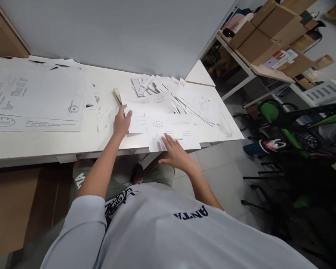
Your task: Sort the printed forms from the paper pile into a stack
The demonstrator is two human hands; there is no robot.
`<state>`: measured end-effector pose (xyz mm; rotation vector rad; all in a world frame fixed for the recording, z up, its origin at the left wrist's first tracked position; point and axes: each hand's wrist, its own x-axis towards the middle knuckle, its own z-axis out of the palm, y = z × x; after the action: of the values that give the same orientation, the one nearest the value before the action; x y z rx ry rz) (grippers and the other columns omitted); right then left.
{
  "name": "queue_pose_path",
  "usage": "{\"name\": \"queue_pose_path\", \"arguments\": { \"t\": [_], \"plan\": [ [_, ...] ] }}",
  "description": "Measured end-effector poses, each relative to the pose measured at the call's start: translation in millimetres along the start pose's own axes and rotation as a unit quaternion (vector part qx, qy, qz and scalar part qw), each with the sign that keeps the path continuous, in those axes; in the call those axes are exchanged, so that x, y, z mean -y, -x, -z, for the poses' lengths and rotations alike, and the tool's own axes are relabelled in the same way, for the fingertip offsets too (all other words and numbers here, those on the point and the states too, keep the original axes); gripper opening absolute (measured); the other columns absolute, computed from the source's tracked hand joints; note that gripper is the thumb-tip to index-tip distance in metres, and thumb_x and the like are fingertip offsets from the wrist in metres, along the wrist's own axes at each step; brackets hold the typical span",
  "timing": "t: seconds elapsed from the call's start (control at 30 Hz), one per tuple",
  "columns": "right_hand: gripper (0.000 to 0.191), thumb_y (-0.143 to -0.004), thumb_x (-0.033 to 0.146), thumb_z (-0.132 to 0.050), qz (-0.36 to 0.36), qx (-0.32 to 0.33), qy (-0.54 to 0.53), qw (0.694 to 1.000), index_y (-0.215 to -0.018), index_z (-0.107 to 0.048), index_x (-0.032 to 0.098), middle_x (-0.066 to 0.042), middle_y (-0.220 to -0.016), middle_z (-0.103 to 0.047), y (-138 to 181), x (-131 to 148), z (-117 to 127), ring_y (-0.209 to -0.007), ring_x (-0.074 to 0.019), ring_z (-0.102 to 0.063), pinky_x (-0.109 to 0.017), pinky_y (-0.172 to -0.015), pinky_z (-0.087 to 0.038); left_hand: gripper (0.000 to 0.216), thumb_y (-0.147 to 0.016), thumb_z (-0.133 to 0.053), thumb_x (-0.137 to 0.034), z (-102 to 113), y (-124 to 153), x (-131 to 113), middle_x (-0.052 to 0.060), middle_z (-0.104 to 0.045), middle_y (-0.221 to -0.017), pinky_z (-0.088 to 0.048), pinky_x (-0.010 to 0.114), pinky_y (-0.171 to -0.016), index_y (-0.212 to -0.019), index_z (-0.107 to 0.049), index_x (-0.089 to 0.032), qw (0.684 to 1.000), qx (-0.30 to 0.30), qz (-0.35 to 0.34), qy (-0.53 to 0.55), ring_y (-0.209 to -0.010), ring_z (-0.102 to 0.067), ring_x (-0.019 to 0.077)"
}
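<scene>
My left hand (122, 121) lies flat, fingers apart, on the left edge of a white stamped envelope (148, 106) on the white table (100, 138). My right hand (176, 153) rests open, fingers stretched, on the near edge of another white stamped envelope (170, 129) that overhangs the table's front edge. Behind both envelopes a fanned heap of several white envelopes (162, 87) spreads toward the wall. A thin beige stick-like object (117, 95) lies just above my left hand.
Large printed sheets and envelopes (36, 101) cover the table's left part. A grey partition wall (123, 33) stands behind. To the right are a shelf with cardboard boxes (268, 37) and green-and-black chairs (296, 127). A brown cabinet (11, 209) sits under the table at left.
</scene>
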<state>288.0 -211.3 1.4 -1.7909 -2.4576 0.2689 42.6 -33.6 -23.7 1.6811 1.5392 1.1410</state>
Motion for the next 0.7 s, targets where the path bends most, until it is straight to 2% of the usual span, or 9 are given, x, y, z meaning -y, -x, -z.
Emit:
{"name": "queue_pose_path", "arguments": {
  "t": [0.07,0.17,0.27,0.4,0.53,0.6,0.7],
  "plan": [
    [0.108,-0.086,0.05,-0.064,-0.067,-0.004,0.029,0.997,-0.159,0.01,0.022,-0.013,-0.167,-0.002,25.5,-8.5,-17.0,-0.153,-0.0341,-0.008,-0.061,-0.12,-0.017,0.06,-0.093,-0.049,-0.036,-2.6,-4.1,1.3,0.007,-0.048,-0.151,-0.019,0.051,-0.123,-0.151,-0.035,-0.027,0.998,0.019,-0.021,-0.056,-0.145,-0.036,0.0297],
    [0.084,-0.096,0.041,-0.048,-0.122,-0.029,0.046,0.991,-0.161,0.0,0.019,-0.014,-0.166,-0.006,31.7,-16.6,-36.0,-0.154,-0.0311,-0.007,-0.06,-0.121,-0.011,0.072,-0.089,-0.046,-0.023,-7.2,-7.1,2.4,0.006,-0.041,-0.156,-0.002,0.057,-0.125,-0.157,-0.021,-0.027,0.991,0.051,-0.059,-0.111,-0.151,-0.025,0.0284],
    [0.067,-0.101,0.046,-0.034,-0.103,-0.043,0.021,0.994,-0.16,-0.018,0.019,-0.012,-0.166,-0.014,5.9,-18.1,-36.9,-0.154,-0.0266,-0.01,-0.054,-0.123,-0.009,0.078,-0.088,-0.044,-0.019,-7.6,-7.4,4.7,0.005,-0.043,-0.156,-0.009,0.056,-0.125,-0.159,-0.014,-0.027,0.99,0.083,-0.042,-0.105,-0.153,-0.018,0.0281],
    [0.065,-0.101,0.053,-0.03,-0.036,-0.046,-0.028,0.998,-0.157,-0.027,0.02,-0.009,-0.165,-0.019,-40.3,-7.5,-28.5,-0.153,-0.0231,-0.014,-0.047,-0.124,-0.012,0.076,-0.09,-0.043,-0.027,-3.9,-6.5,6.4,0.004,-0.038,-0.159,-0.022,0.058,-0.122,-0.159,-0.012,-0.029,0.995,0.068,0.028,-0.071,-0.154,-0.009,0.0302],
    [0.063,-0.101,0.052,-0.032,0.029,-0.036,-0.069,0.997,-0.156,-0.03,0.021,-0.009,-0.164,-0.023,-67.6,3.4,-24.0,-0.153,-0.0231,-0.018,-0.047,-0.124,-0.014,0.081,-0.089,-0.051,-0.034,-0.2,-5.6,2.4,0.004,-0.028,-0.163,-0.023,0.06,-0.121,-0.159,-0.011,-0.028,0.995,0.051,0.026,-0.076,-0.153,-0.013,0.0339],
    [0.062,-0.101,0.052,-0.033,0.052,-0.043,-0.088,0.994,-0.156,-0.032,0.021,-0.01,-0.163,-0.027,-72.3,2.3,-17.2,-0.152,-0.0237,-0.021,-0.049,-0.123,-0.015,0.085,-0.086,-0.054,-0.031,2.6,-4.7,-0.5,0.005,-0.03,-0.163,-0.025,0.058,-0.121,-0.159,-0.012,-0.026,0.996,0.049,0.016,-0.075,-0.152,-0.017,0.0333],
    [0.058,-0.101,0.05,-0.034,0.058,-0.088,-0.101,0.989,-0.155,-0.033,0.027,-0.006,-0.16,-0.034,-72.5,-6.9,-2.6,-0.152,-0.0244,-0.021,-0.054,-0.123,-0.016,0.082,-0.086,-0.052,-0.026,5.8,-1.1,-2.8,0.007,-0.033,-0.161,-0.031,0.052,-0.12,-0.159,-0.015,-0.025,0.997,0.045,0.028,-0.056,-0.15,-0.026,0.03]
  ]
}}
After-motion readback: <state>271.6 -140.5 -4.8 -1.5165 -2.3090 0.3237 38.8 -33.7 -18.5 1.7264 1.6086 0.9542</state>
